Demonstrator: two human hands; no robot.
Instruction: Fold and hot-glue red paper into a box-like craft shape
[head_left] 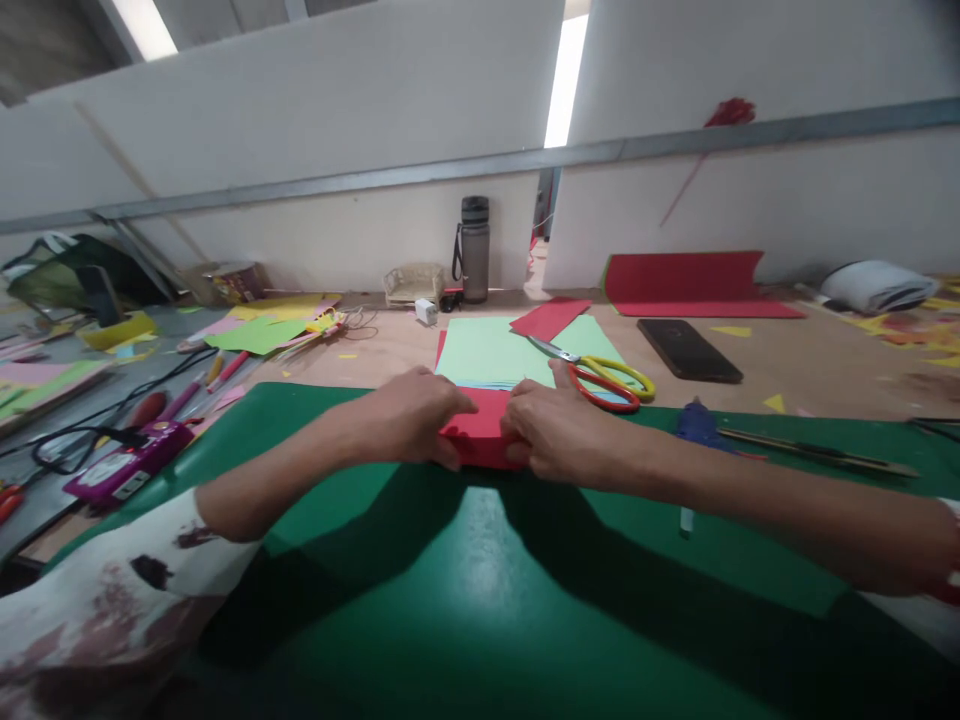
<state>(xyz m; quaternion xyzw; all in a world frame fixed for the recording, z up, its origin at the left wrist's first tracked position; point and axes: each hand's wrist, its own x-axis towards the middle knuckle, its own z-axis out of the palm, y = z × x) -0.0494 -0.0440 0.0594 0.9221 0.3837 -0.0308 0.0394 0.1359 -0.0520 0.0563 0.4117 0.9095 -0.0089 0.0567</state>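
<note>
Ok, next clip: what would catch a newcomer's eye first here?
Both hands meet at the centre, the left hand and right hand gripping a folded red paper over the green mat. Just behind lie yellow-and-red-handled scissors on a pale green sheet, a black phone to their right.

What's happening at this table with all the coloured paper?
A person has both hands on a small red paper. The left hand grips its left edge and the right hand its right edge, holding it on the green mat. Just beyond, scissors lie untouched on a light green sheet.
</note>
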